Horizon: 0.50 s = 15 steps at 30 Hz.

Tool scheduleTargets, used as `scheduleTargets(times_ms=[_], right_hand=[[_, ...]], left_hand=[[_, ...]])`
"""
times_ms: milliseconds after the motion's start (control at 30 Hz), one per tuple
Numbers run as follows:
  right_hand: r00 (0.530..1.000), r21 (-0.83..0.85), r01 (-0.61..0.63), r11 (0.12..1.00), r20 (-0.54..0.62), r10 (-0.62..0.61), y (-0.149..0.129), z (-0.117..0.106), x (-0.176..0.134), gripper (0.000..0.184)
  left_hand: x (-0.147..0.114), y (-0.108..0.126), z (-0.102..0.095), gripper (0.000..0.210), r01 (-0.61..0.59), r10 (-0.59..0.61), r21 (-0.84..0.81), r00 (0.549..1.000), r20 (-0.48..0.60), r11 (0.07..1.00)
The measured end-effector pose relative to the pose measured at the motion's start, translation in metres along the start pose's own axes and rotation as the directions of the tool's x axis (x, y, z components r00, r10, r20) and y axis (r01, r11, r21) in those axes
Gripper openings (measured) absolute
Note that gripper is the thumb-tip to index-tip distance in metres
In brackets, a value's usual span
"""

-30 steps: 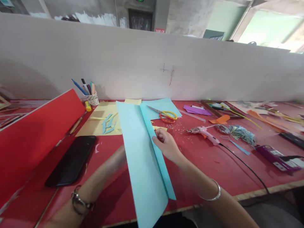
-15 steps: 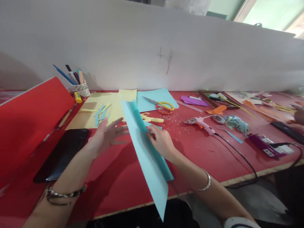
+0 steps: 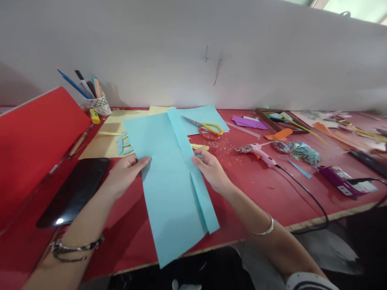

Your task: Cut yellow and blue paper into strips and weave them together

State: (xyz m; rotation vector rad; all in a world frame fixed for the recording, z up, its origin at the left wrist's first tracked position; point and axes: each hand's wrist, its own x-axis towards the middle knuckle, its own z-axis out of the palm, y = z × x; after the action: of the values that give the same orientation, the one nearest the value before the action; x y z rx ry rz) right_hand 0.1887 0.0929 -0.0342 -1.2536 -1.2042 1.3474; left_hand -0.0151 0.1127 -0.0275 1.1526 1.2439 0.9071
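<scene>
Watching from afar, I count two hands on one light-blue sheet (image 3: 169, 189), its lower end overhanging the near edge of the red tabletop (image 3: 248, 193). The left hand (image 3: 125, 173) pinches the left side; the right hand (image 3: 209, 169) pinches the folded flap. I see one phone (image 3: 77, 189) at left, one glue gun (image 3: 262, 155) at right, then one pair of scissors (image 3: 208, 129) and one pen cup (image 3: 101, 105). A white partition (image 3: 151, 60) stands behind. The sheet is smooth, long paper, the phone glossy black, the glue gun pink, the cup dark-patterned.
</scene>
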Motion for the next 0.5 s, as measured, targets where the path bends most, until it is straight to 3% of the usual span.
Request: scheduleTargets(times_ms=[100, 200, 300, 500], right_hand=[[0.986, -0.010, 0.017, 1.000, 0.165, -0.015, 0.002, -0.001, -0.002, 0.023], [0.945, -0.120, -0.044, 0.992, 0.317, 0.080, 0.005, -0.002, -0.003, 0.023], [0.928, -0.161, -0.114, 0.980, 0.336, 0.163, 0.007, -0.001, -0.004, 0.023], [0.888, -0.148, -0.123, 0.981, 0.425, 0.176, 0.008, 0.002, -0.007, 0.022]], left_hand=[[0.005, -0.002, 0.002, 0.004, 0.035, -0.049, -0.113, 0.991, -0.127, 0.993], [0.012, -0.006, -0.002, 0.003, 0.026, -0.080, -0.189, 0.955, -0.286, 0.982], [0.020, -0.011, -0.013, 0.005, -0.029, -0.052, -0.207, 0.925, -0.376, 0.978], [0.024, -0.016, -0.027, 0.006, -0.123, 0.051, -0.127, 0.885, -0.462, 0.984]])
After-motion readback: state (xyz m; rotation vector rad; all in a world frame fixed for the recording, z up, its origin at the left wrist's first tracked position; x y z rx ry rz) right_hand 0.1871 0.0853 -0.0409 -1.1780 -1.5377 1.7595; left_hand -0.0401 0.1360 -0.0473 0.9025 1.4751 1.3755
